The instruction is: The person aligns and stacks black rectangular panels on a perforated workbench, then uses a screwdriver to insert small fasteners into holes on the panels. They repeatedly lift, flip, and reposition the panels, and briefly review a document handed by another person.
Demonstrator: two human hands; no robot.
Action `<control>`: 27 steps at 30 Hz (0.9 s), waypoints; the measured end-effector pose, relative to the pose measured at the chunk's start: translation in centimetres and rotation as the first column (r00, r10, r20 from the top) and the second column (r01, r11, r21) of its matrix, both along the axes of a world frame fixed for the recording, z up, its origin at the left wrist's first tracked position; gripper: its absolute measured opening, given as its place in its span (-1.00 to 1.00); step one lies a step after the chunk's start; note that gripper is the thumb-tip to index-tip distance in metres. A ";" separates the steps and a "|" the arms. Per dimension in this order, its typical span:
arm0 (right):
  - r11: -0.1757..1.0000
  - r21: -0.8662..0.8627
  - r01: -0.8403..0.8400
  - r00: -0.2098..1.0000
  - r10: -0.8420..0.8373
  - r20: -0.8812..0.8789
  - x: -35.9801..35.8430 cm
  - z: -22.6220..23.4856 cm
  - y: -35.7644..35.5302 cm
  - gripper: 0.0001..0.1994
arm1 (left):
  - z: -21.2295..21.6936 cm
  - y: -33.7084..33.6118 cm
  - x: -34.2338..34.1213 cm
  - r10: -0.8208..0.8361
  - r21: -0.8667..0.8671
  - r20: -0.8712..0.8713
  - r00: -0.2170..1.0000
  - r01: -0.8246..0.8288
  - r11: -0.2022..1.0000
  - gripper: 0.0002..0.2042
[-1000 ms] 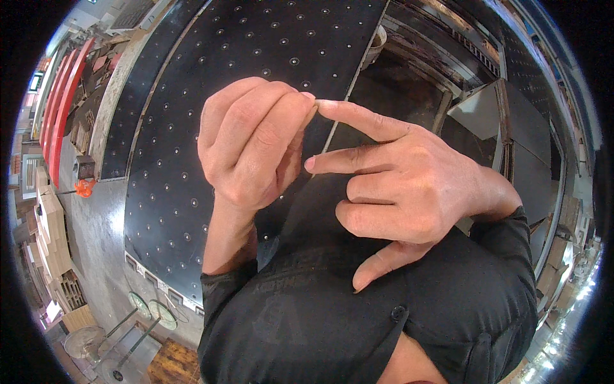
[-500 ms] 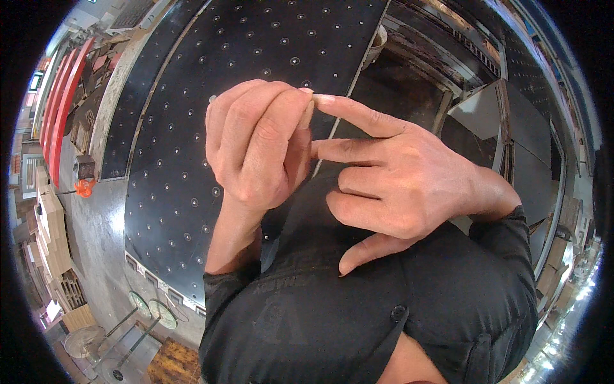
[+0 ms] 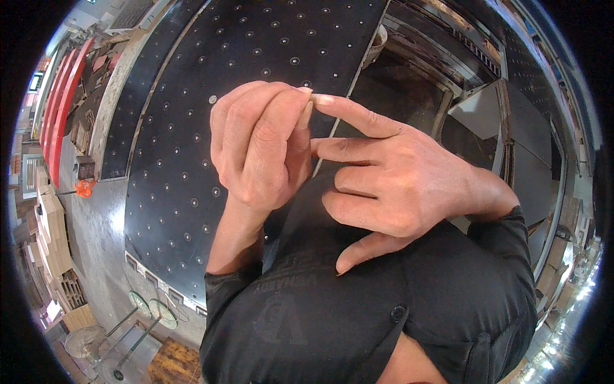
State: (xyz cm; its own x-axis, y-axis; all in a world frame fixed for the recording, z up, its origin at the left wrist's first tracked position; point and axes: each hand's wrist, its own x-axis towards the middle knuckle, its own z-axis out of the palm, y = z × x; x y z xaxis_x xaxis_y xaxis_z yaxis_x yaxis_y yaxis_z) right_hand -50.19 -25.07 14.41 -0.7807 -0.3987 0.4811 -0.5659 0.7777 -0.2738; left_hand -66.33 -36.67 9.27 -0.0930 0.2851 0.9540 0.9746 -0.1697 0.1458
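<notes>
One curled left hand (image 3: 259, 147), fingertips bunched against little finger of half-spread right hand (image 3: 409, 182); smooth black panel (image 3: 167, 160) beyond, round-studded.

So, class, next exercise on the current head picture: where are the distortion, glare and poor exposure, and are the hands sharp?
Head view: red beams bow near the left rim; head view: glare whitens the floor, lights overexpose lower right, corners go black; head view: left hand and right hand look fairly sharp.
</notes>
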 end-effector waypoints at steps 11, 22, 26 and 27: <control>0.997 0.068 0.025 0.999 -0.022 -0.043 0.0 -0.4 0.2 -0.47 | 0.6 -0.9 0.9 -0.198 -0.039 0.312 0.929 0.221 0.975 -0.82; 0.992 0.121 0.043 0.999 -0.044 0.009 1.1 -1.4 2.6 -0.51 | 0.4 0.3 2.8 -0.242 -0.046 0.658 0.713 0.359 0.932 -0.83; 0.990 0.139 0.013 1.000 -0.010 -0.022 0.9 -1.9 4.7 -0.51 | -0.1 1.9 3.0 -0.234 -0.040 0.684 0.691 0.356 0.934 -0.86; 0.989 0.148 -0.003 1.000 0.007 -0.028 0.7 -2.0 5.4 -0.51 | -0.2 2.4 3.2 -0.236 -0.011 0.712 0.662 0.346 0.938 -0.87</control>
State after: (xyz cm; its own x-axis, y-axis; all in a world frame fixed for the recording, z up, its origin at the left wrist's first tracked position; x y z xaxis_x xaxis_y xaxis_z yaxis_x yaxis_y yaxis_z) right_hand -49.50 -19.68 12.42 -0.7657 -0.4706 0.4385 -0.5755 0.8057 -0.1402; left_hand -63.11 -34.26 9.04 -0.5973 0.5317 0.6005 0.4892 -0.3517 0.7981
